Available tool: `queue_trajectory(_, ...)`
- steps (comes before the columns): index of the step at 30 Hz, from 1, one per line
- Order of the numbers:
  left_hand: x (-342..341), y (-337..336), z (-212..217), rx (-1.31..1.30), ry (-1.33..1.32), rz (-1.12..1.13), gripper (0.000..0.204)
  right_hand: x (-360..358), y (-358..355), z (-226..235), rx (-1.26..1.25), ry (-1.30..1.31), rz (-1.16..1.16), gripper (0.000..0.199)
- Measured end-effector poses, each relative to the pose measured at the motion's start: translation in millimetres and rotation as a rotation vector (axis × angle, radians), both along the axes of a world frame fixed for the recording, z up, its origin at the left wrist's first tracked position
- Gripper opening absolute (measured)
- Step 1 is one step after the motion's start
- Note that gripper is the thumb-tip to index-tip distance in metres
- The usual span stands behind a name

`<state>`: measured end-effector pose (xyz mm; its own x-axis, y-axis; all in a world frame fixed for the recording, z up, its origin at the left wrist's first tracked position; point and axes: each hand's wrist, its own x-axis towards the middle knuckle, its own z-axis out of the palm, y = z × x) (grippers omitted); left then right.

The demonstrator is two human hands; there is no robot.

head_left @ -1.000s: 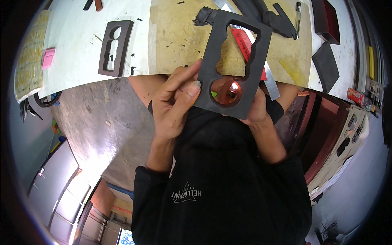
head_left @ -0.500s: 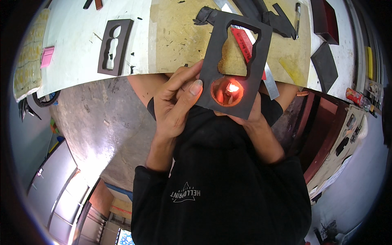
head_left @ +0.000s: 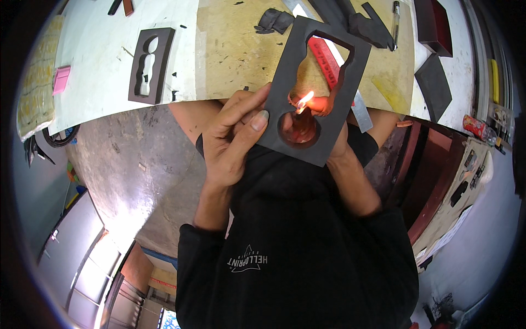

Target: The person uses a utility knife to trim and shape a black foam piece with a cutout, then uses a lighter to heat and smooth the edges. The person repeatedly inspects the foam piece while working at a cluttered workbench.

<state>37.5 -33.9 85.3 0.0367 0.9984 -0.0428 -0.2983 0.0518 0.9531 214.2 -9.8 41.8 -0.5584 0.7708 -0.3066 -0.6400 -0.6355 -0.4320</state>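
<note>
Dark grey foam frame (head_left: pixel 296 104) with a bottle-shaped cutout, held up in front of the chest, over the near edge of the desk (head_left: pixel 230 49). Left hand (head_left: pixel 233 137) clamped on the frame's left edge: thumb pressed flat on the front face beside the round lower opening, other fingers curled close together behind. Right hand (head_left: pixel 323 137) mostly hidden behind the frame, fingertips showing through the cutout, pinched around a small lighter; exact finger positions impossible to tell. Small orange flame (head_left: pixel 304 101) burning inside the cutout, right at its inner edge.

On the desk: a second foam frame (head_left: pixel 150 66) with the same cutout lying flat near the left end, well apart; a red cutter (head_left: pixel 327 55) seen through the held frame's upper opening; dark foam scraps (head_left: pixel 276 21) along the far edge; a pink pad (head_left: pixel 61 79) at the far left.
</note>
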Motion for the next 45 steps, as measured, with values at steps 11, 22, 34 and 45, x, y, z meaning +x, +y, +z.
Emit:
queue_trajectory(11,-7.9,3.6,-1.3,-0.032,0.031,-0.053,0.029,8.3,8.6,14.6,0.140,-0.436,0.112,0.039)
queue_trajectory(22,-12.8,6.9,3.9,-0.152,-0.027,-0.070,0.026,9.5,12.6,31.1,0.241,-0.556,0.187,0.048)
queue_trajectory(34,-12.3,4.7,2.2,-0.120,0.015,-0.084,0.028,14.5,2.6,-15.2,0.055,-0.143,-0.071,0.041)
queue_trajectory(45,-12.8,2.8,-0.2,-0.111,0.011,-0.074,0.027,17.7,4.2,-2.1,0.134,-0.418,0.096,0.041)
